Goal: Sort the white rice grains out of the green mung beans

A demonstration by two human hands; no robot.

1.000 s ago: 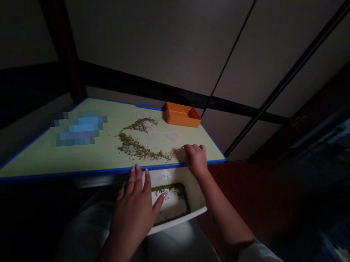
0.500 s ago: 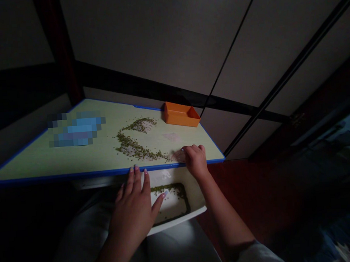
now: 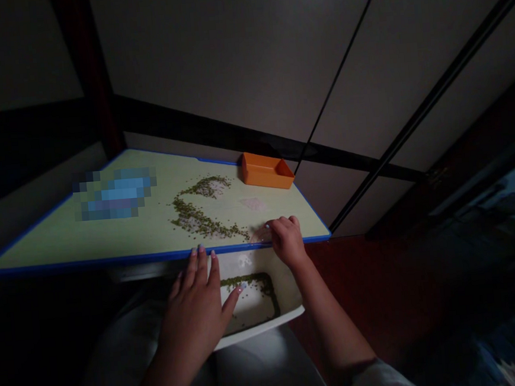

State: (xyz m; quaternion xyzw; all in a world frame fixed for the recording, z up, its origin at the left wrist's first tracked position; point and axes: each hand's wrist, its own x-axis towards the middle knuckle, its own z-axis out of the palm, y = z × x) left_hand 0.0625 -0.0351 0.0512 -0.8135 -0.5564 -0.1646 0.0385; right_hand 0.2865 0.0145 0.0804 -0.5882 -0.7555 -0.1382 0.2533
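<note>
My left hand (image 3: 193, 308) lies over the left part of a white plastic tub (image 3: 286, 283), fingers stretched and spread, their tips at the board's blue front edge. In the tub, small green grains (image 3: 262, 282) like mung beans gather along the bottom's edges. My right hand (image 3: 288, 241) is closed, knuckles up, above the front right part of the table board (image 3: 122, 236). By its fingertips lies a pale, see-through patch (image 3: 258, 234); what the fingers hold is hidden. To its left, more green grains (image 3: 192, 216) spread in a curved band, mixed with whitish patches.
An orange open box (image 3: 265, 174) stands at the board's back right corner. A pale pinkish patch (image 3: 253, 204) lies in front of it. A blurred-out blue item (image 3: 121, 195) is on the left. Behind the board rise cabinet panels (image 3: 229, 58); the tub is above my lap.
My right hand has shifted very slightly down at the board's front edge, still closed. My left hand stays over the tub. The grains look nearly the same.
</note>
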